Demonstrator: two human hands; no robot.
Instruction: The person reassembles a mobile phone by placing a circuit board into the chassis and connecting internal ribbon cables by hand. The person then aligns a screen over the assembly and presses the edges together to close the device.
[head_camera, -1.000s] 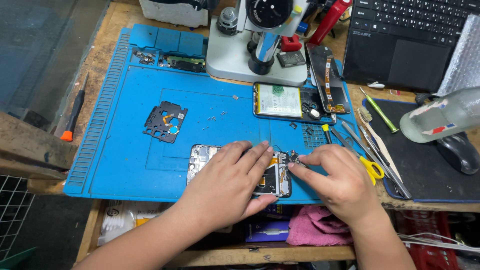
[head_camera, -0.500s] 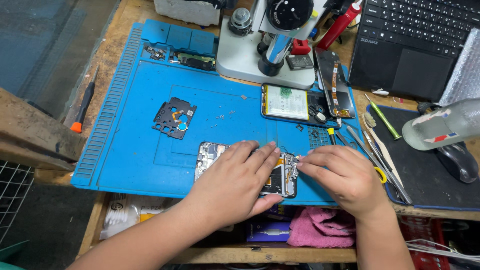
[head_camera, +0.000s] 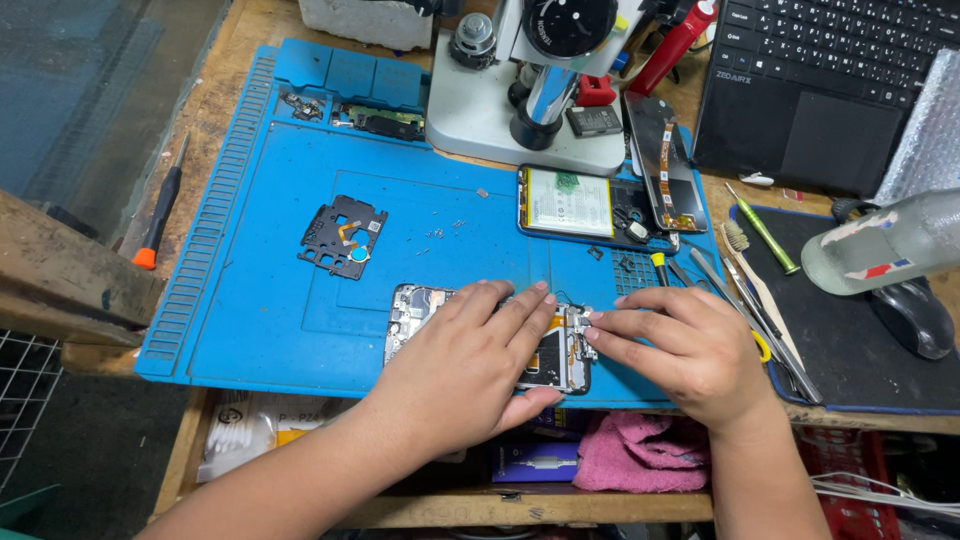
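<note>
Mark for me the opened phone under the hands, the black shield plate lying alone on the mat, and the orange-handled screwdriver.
opened phone (head_camera: 415, 310), head view, on its exposed left end.
black shield plate (head_camera: 342, 238), head view, on its middle.
orange-handled screwdriver (head_camera: 146, 258), head view, on its orange tip of the handle.

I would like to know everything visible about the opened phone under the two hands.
The opened phone lies flat, back cover off, near the front edge of the blue mat. Its silver frame holds exposed dark circuit boards and small metal parts. The left hand rests over its middle and hides much of it. The right hand touches its right end with the fingertips. Only both ends show clearly.
</note>
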